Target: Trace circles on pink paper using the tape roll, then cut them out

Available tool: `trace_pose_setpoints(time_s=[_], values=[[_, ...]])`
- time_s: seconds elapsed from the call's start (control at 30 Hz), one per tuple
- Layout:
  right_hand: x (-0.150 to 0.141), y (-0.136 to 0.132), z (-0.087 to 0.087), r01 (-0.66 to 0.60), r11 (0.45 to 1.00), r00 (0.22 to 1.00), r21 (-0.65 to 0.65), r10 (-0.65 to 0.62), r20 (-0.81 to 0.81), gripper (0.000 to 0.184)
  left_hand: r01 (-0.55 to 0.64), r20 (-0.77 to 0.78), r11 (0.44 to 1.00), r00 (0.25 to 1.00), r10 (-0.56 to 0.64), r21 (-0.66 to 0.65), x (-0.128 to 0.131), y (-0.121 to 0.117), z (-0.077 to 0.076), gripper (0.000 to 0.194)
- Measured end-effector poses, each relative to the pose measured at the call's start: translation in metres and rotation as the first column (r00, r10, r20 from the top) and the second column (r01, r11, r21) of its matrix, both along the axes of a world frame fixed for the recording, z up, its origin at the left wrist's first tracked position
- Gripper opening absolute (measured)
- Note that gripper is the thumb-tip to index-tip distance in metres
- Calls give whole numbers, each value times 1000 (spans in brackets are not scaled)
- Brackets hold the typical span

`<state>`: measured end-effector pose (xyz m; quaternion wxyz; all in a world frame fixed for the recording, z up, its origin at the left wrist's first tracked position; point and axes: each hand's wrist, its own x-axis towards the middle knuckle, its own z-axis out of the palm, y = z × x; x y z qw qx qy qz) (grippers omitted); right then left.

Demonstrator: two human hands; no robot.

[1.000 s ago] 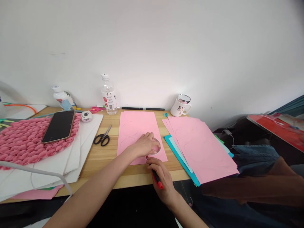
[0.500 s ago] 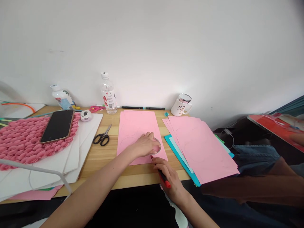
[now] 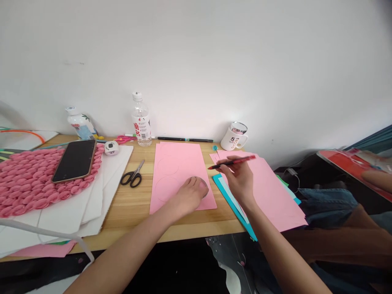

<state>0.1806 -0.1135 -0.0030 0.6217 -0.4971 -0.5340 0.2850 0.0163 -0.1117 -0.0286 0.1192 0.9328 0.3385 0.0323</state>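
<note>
On the middle pink sheet (image 3: pixel 180 153), my left hand (image 3: pixel 189 193) presses a round, grey-rimmed disc (image 3: pixel 204 187) down near the lower right corner, fingers curled over its top. Thin circles drawn on the sheet show left of the hand. My right hand (image 3: pixel 240 181) pinches a red-and-black pen (image 3: pixel 244 159) in the air, between that sheet and the right-hand pile of pink paper (image 3: pixel 269 192). Its dark tip points left and is off the paper. Black-handled scissors (image 3: pixel 132 176) lie left of the sheet.
A phone (image 3: pixel 75 160) rests on a pink petal-covered mat (image 3: pixel 27 175) at left. A water bottle (image 3: pixel 142 124), white mug (image 3: pixel 233 138) and long black pen (image 3: pixel 183 139) line the wall. Another person's hand (image 3: pixel 375 179) is at far right.
My right hand, with the pen, has lifted from the sheet's lower edge and moved up and right. My left hand stays on the disc at nearly the same spot.
</note>
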Motion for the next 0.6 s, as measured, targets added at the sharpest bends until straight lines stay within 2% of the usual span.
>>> trace_pose_setpoints(time_s=[0.07, 0.13, 0.2, 0.27, 0.33, 0.43, 0.5, 0.6], values=[[-14, 20, 6, -160, 984, 987, -79, 161, 12, 27, -18, -55, 999, 998, 20, 39, 3, -4, 1, 32], [-30, 34, 7, -338, 925, 932, -172, 354, 73, 26, -34, -115, 998, 993, 40, 54, 6, -7, 3, 36], [-45, 42, 7, -486, 836, 826, -254, 535, 178, 25, -40, -152, 998, 987, 46, 41, 8, -8, 5, 38], [-57, 46, 8, -578, 745, 684, -333, 665, 300, 24, -51, -141, 999, 989, 51, 0, 9, -9, 6, 39], [-65, 48, 10, -599, 681, 551, -422, 732, 400, 24, -89, -89, 994, 993, 83, -67, 10, -8, 6, 41], [-73, 49, 15, -567, 628, 394, -533, 775, 494, 25, -165, -23, 973, 986, 164, -162, 12, -7, 4, 40], [-76, 50, 17, -551, 612, 331, -567, 784, 525, 25, -193, -13, 962, 981, 194, -191, 13, -6, 3, 41], [-78, 52, 16, -532, 612, 288, -586, 781, 554, 18, -176, -46, 967, 984, 170, -186, 13, -6, 1, 43]])
